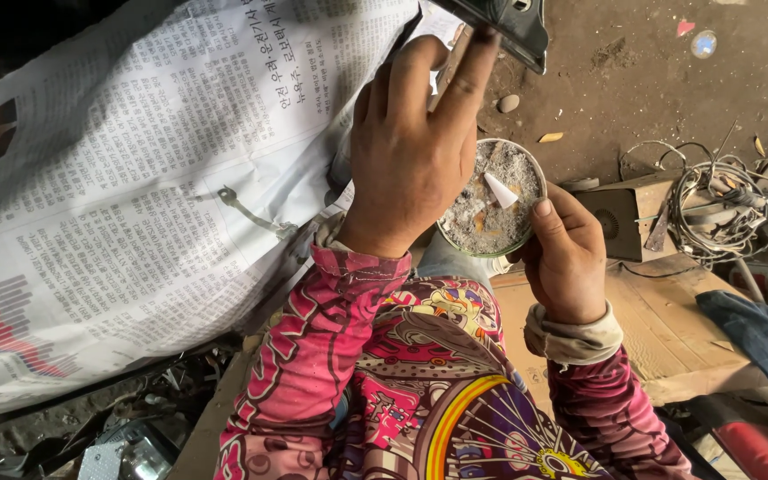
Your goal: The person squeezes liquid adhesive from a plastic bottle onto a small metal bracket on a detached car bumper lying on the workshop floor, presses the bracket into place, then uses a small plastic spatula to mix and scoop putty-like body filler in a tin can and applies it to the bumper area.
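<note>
Above lap, right hand [566, 253] grips ash tin [491, 200]

The round tin [492, 200] is a shallow, open container with a thin green rim. It is tilted a little toward the camera and sits above the person's knee. Inside there is grey, powdery filler paste, uneven and dry-looking, with some pale and orange patches. A small white triangular scraper [500, 190] stands in the paste, near the middle. The black sanding block [507, 25] is flat and dark, seen from below at the top edge.
</note>
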